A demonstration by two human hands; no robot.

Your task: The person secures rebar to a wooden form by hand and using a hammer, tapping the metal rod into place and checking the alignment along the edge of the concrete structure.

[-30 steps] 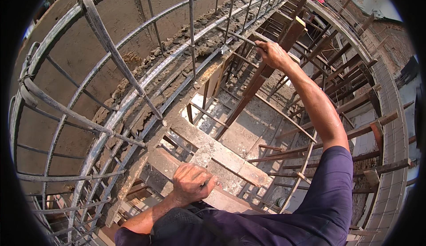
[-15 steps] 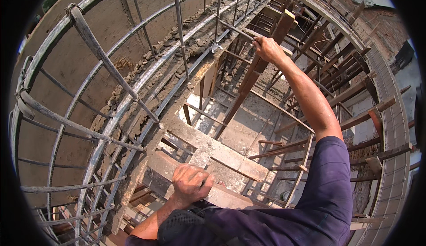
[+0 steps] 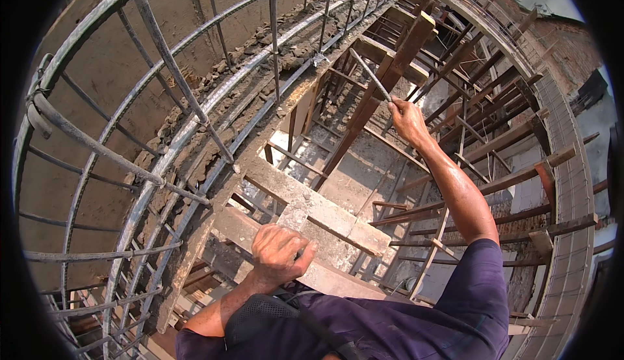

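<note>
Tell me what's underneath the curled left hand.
Below the left hand, a long brownish beam shows on either side. The stretch directly beneath is covered, so I can't tell whether they touch; the palm is hidden too.

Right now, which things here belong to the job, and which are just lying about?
Seemingly part of the job: metal rod, held in the right hand; left hand, fingers curled.

Seemingly just around: steel bars; brown post, partly behind the rod; rubble.

Steel reinforcement bars, timber posts and raw brickwork mark a construction site.
</note>
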